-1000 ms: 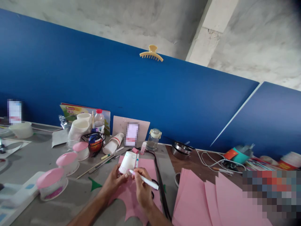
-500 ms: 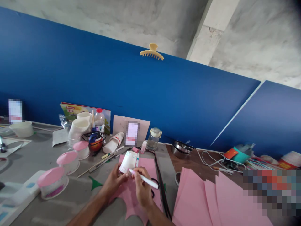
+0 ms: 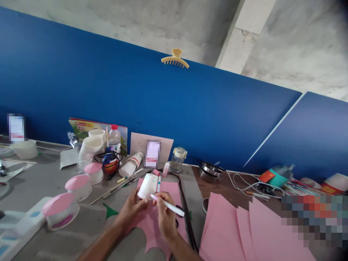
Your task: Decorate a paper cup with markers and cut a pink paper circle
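A white paper cup (image 3: 148, 185), its wide rim toward me, is held by my left hand (image 3: 135, 204) at its lower left. Faint green marks show near its narrow end and pink marks along the rim. My right hand (image 3: 166, 214) grips a white marker (image 3: 174, 208), its pink end close to the cup's rim. Beneath both hands lies a cut pink sheet (image 3: 152, 232). Dark scissor handles (image 3: 179, 211) show partly behind my right hand. A second marker (image 3: 158, 184) lies just right of the cup.
Three cups with pink tops (image 3: 78, 183) stand at left. Sticks (image 3: 116, 186) and a green scrap (image 3: 109, 211) lie nearby. Behind are a glass jar (image 3: 177, 161), stacked white cups (image 3: 91, 148) and a phone (image 3: 152, 153). Pink sheets (image 3: 223, 228) lie at right beside a dark strap (image 3: 187, 217).
The marker and my right hand have shifted very slightly at the cup's rim. My left hand keeps its hold on the cup.
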Tool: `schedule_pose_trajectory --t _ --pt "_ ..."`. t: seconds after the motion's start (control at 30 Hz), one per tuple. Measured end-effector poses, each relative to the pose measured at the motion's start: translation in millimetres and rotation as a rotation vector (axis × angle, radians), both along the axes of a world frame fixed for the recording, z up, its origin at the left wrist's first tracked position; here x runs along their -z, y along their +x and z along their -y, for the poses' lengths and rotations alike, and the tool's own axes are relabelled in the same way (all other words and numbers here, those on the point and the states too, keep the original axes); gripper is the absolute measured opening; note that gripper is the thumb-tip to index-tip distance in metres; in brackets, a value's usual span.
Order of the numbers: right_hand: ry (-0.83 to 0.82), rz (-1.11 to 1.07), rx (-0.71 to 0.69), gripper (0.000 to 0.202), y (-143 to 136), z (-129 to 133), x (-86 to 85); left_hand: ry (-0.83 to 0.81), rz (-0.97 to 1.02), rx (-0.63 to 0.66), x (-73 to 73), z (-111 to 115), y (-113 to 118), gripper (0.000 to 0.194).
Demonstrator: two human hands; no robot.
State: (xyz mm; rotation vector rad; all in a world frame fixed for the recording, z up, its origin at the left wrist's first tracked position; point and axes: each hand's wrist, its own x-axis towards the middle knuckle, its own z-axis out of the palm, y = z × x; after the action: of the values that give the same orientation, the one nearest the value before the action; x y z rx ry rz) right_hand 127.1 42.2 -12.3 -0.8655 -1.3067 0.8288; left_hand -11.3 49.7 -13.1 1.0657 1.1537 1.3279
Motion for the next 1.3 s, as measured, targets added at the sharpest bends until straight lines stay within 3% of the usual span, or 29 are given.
schedule_pose_trajectory --t 0.73,1.3 --pt "-0.036 -0.001 -0.056 0.022 0.0 -0.4 0.6 -0.041 0.014 0.003 -10.5 4.3 0.6 0.063" --pt "-0.035 -0.011 -0.016 0.027 1.0 -3.0 4.7 -0.045 -0.005 0.022 -2.2 0.8 -1.3 0.06"
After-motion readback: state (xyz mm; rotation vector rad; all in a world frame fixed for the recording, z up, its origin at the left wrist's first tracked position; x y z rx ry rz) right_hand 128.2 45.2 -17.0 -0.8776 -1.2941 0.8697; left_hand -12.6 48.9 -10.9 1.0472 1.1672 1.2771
